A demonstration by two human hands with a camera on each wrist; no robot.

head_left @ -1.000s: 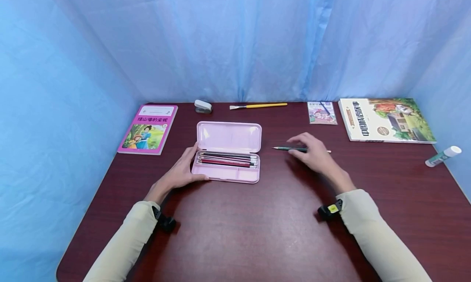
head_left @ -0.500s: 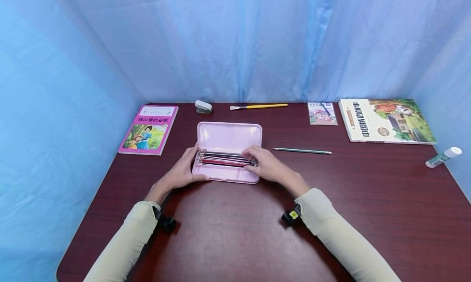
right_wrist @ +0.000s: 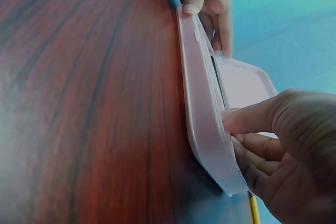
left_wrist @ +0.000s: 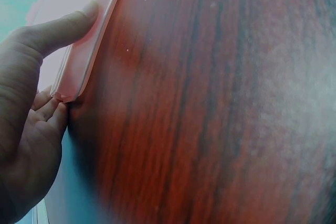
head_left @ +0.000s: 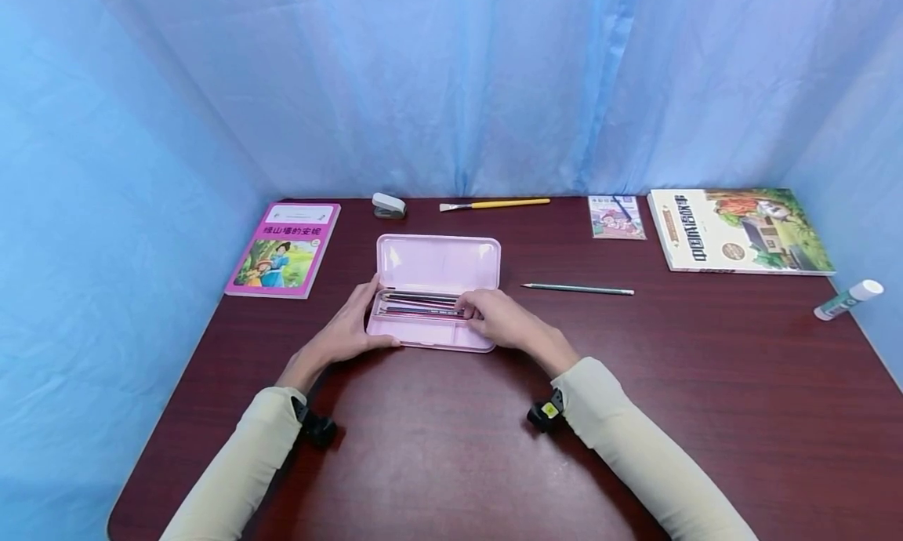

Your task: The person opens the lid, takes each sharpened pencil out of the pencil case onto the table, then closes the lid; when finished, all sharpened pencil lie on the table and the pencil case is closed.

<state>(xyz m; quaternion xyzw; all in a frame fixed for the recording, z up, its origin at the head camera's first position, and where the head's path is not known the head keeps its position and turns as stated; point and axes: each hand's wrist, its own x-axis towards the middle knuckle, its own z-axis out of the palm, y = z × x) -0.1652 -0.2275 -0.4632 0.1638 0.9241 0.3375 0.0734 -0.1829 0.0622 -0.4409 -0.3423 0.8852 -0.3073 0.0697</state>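
A pink pencil case (head_left: 419, 333) lies with its lid (head_left: 439, 263) raised on the dark wood table. My left hand (head_left: 347, 325) holds its left end, thumb on the front edge and fingers around the side. Several pencils (head_left: 419, 298) lie lengthwise in the case's rear compartment. My right hand (head_left: 497, 317) reaches into the right end, its curled fingers and thumb pinching at the pencils' ends. In the right wrist view, the case wall (right_wrist: 207, 108) and the fingers (right_wrist: 257, 150) hide what is pinched. A green pencil (head_left: 578, 288) lies on the table right of the case.
Along the back lie a stapler (head_left: 389, 205), a yellow-handled paintbrush (head_left: 497, 204) and a small picture packet (head_left: 617, 216). A pink book (head_left: 284, 249) is at the left. A larger book (head_left: 741, 230) and a glue stick (head_left: 849, 299) are at the right.
My right hand has left the green pencil, which stays on the table, and moved left into the case. The pencils there have shifted under its fingers. My left hand stays put.
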